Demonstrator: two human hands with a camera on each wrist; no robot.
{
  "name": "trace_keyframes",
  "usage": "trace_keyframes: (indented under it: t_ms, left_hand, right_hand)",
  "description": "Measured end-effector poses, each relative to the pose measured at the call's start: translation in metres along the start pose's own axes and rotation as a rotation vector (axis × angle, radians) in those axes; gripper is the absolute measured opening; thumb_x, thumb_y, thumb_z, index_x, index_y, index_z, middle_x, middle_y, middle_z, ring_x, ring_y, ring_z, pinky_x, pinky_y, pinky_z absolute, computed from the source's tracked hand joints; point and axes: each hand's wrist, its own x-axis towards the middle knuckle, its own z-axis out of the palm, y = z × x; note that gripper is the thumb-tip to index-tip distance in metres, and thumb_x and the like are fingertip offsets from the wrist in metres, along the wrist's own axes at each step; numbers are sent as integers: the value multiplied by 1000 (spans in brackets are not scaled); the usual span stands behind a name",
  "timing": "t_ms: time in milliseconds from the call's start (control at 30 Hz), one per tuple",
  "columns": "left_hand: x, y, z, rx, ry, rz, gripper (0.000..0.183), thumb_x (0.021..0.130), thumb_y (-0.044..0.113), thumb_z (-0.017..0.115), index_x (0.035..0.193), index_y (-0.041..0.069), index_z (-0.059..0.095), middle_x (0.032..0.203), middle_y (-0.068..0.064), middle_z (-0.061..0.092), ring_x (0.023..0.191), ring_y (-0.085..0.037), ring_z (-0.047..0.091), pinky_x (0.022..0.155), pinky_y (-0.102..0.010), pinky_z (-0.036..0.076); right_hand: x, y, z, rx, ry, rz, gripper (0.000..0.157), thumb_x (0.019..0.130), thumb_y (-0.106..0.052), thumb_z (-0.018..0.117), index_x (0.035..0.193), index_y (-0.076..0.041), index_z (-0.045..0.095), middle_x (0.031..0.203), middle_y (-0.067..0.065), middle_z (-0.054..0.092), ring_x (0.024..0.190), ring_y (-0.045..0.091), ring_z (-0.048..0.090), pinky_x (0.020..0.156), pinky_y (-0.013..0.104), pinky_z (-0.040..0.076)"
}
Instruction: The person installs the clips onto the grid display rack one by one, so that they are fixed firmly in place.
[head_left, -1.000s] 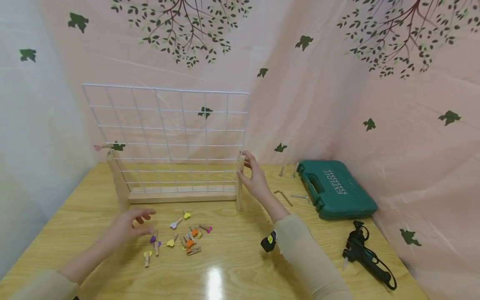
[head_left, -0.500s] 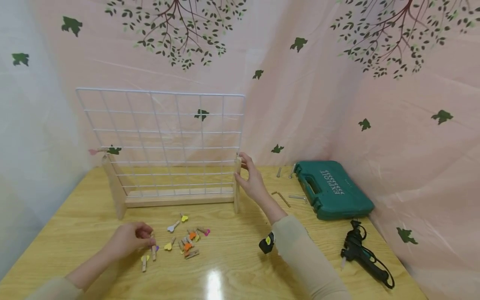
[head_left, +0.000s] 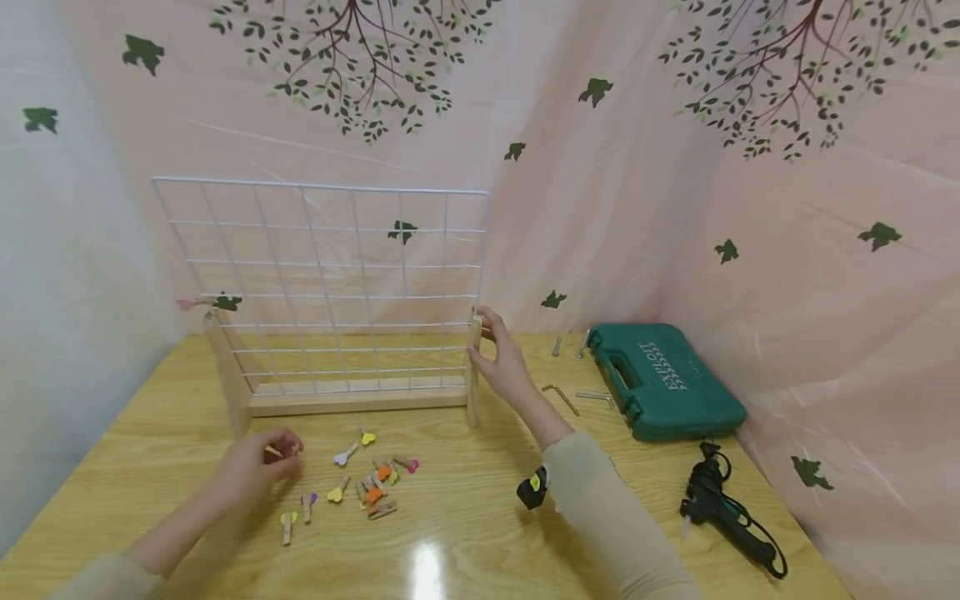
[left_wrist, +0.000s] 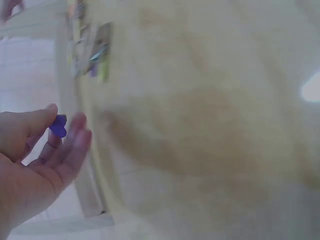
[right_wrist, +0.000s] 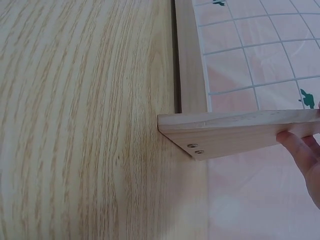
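Note:
My left hand is over the near left of the table, pinching a clothespin whose purple heart sticks out between thumb and fingers. My right hand grips the upper part of the right wooden side panel of a stand. That stand has a wooden base bar and carries a white wire grid, leaning back. A pink-heart clothespin sits at the top of the stand's left side panel. Small heart clothespins lie in front of the stand, including an orange one, a white one and a purple one.
At the right lies a green tool case, with a black glue gun and its coiled cord nearer. Beside the case are a brass hex key, a silver hex key and two bolts. A fabric backdrop hangs behind the table.
My left hand has reached down to the clothespins, taken up a purple-heart one and moved slightly up and left with it. The right hand keeps its grip on the side panel.

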Motion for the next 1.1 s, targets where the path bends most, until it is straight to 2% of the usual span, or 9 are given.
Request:
trace_keyframes:
  t_ms: [133, 267, 467, 600, 700, 800, 867, 933, 1100]
  left_hand:
    - [5, 2, -16, -47, 88, -15, 25, 78, 22, 67, 95, 4, 61, 85, -6, 63, 72, -10, 60, 60, -22, 49]
    - [9, 9, -37, -48, 181, -53, 30, 78, 33, 66, 93, 7, 62, 84, -4, 65, 69, -2, 58, 59, -22, 49]
    - [15, 25, -74, -128, 304, -68, 31, 83, 32, 61, 98, 6, 62, 85, 17, 63, 74, 6, 55, 62, -12, 44]
    - [21, 35, -100, -264, 429, -17, 22, 84, 21, 61, 99, 5, 65, 78, 27, 61, 70, 6, 56, 63, -7, 43]
    - [26, 38, -122, -494, 538, 90, 18, 81, 8, 62, 97, 0, 66, 80, 18, 66, 68, 1, 61, 62, -10, 47]
    - [29, 40, -142, -649, 609, 142, 20, 78, 2, 64, 98, -2, 66, 83, 10, 69, 67, -2, 64, 63, -12, 47]
    - [32, 40, -152, -706, 653, 122, 22, 75, 2, 66, 97, -1, 67, 82, 6, 69, 66, -4, 64, 64, -11, 47]
    - [35, 39, -160, -705, 705, 49, 25, 72, 7, 70, 96, 2, 68, 79, 7, 68, 65, -3, 63, 64, -9, 46]
    - [47, 37, -165, -849, 818, -20, 28, 66, 10, 74, 92, 0, 69, 74, 5, 69, 63, -6, 64, 66, -9, 46]
  right_hand:
    - [4, 17, 5, 8, 0, 5, 61, 84, -3, 58, 135, -16, 27, 128, 17, 43, 114, 34, 47, 81, 41, 48]
    - [6, 30, 9, -3, -3, 0, 63, 85, -8, 59, 136, -24, 26, 129, 12, 43, 115, 29, 47, 83, 38, 47]
    - [7, 32, 9, -4, -1, -16, 63, 85, -8, 58, 135, -28, 25, 127, 10, 44, 115, 27, 48, 82, 36, 48]
    - [4, 19, 4, -8, 1, -21, 61, 85, -5, 58, 134, -22, 26, 125, 14, 45, 113, 30, 48, 81, 37, 48]
    - [0, 4, 1, 11, -2, -22, 59, 84, -1, 57, 134, -15, 27, 124, 18, 44, 112, 34, 47, 81, 40, 48]
    - [-1, -7, -2, 25, -9, -13, 59, 84, 2, 56, 134, -10, 27, 125, 20, 43, 114, 36, 46, 82, 42, 47]
    - [-2, -8, -2, 31, -14, 3, 58, 84, 2, 55, 134, -9, 27, 125, 20, 43, 115, 35, 45, 84, 42, 46]
    - [-2, -9, -3, 33, -18, 13, 59, 85, 2, 55, 135, -9, 27, 126, 20, 43, 115, 35, 45, 83, 42, 46]
    - [-2, -7, -2, 51, -27, 17, 59, 85, 2, 55, 135, -9, 26, 126, 20, 41, 116, 35, 44, 80, 41, 48]
